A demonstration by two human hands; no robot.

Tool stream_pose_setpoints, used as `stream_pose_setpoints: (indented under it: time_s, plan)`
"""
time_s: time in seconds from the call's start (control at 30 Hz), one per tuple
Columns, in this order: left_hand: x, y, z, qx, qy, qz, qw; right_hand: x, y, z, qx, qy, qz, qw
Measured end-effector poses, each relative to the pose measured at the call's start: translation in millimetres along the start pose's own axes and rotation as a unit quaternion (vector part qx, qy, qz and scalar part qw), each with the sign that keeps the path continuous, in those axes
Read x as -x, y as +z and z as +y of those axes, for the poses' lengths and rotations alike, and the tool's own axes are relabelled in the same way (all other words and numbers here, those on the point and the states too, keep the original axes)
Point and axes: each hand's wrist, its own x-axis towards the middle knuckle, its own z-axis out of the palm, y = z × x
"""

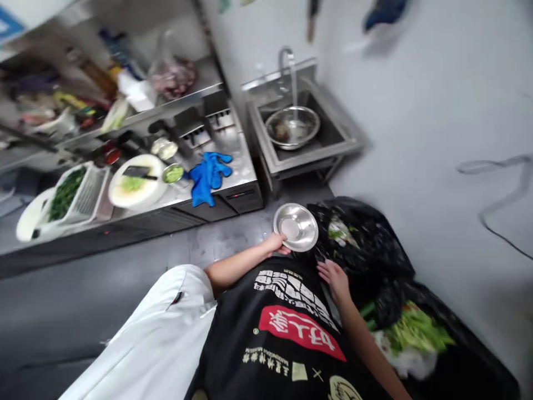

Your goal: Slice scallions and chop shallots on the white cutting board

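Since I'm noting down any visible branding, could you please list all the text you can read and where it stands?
"好人家", on the red patch of the black apron
"®", beside that patch
"SANXINGDUI MUSEUM", small, on the apron
"×", on the apron
Chinese line beside the museum name: probably "三星堆博物馆"
Too blurred or stylised to read: large white lettering on the apron, sleeve tag, blue-and-white sign

Free gap btwn bowl [295,226] & counter [242,171]; blk bag [385,241] beside R hand [335,279], clearance prob. tight.
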Motion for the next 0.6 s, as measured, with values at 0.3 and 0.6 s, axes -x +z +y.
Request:
stream_pose_setpoints:
  time_s: [0.3, 0.6]
  plan:
    - [72, -358.6, -25, 0.138, 0.104, 0.026, 0.985, 54, 446, -96, 0.108, -0.049, -0.199, 0.973]
    - [116, -582.4, -129, 0.148, -0.011, 0.382, 0.912, -6, 760, -181, 0.16, -0.111, -0.257, 0.947]
